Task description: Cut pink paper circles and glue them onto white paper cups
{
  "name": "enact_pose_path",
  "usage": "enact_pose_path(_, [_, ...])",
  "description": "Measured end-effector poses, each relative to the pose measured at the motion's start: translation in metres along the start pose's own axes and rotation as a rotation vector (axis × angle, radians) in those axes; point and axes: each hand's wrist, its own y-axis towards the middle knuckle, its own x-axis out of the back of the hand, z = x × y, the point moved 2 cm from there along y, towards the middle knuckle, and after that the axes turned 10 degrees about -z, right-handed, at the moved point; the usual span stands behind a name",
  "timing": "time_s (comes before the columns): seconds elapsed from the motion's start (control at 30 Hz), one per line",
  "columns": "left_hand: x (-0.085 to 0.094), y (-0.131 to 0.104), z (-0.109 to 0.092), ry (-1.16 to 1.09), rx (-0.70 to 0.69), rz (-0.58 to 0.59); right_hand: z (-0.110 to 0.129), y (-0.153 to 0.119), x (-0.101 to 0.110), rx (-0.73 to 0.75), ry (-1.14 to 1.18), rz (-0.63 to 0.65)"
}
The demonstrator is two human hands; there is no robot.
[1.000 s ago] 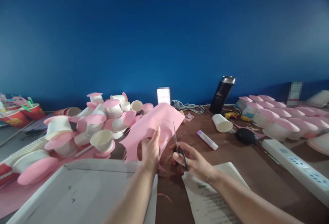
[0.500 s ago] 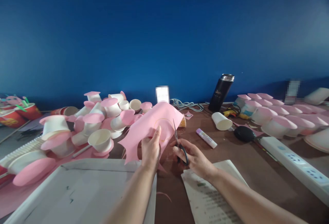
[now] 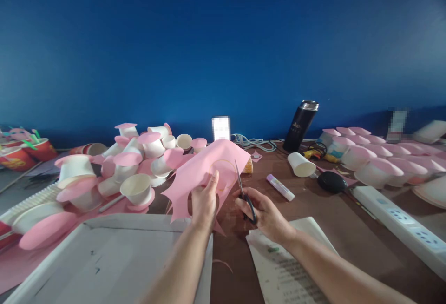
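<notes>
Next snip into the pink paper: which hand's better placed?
Likely the right hand: its grip is on the scissors, blades at the right edge of the pink paper. The left hand is occupied holding that paper.

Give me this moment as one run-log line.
left hand: holding pink sheet | right hand: holding scissors, blades by sheet's right edge | purple-and-white tube: lying on table

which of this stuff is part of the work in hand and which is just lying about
Part of the work:
- pink paper, in the left hand
- scissors, in the right hand
- probably the cups with pink discs

Seemingly just lying about:
- black flask
- power strip
- printed sheet
</notes>
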Motion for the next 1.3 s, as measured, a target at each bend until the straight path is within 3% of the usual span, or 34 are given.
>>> enact_pose_path(0.63, [0.004, 0.003, -0.006, 0.164, -0.053, 0.009, 0.01, -0.003, -0.002, 0.049, -0.053, -0.038])
enact_pose_path(0.77, [0.006, 0.007, -0.003, 0.263, -0.014, 0.049, 0.011, -0.003, -0.001, 0.019, -0.071, -0.016])
enact_pose_path(1.03, [0.006, 0.006, -0.009, 0.377, -0.073, 0.165, 0.018, -0.001, 0.007, 0.131, -0.156, -0.007])
enact_pose_path(1.3, [0.005, 0.004, -0.009, 0.366, -0.087, 0.146, 0.017, -0.001, 0.009, 0.156, -0.203, -0.02])
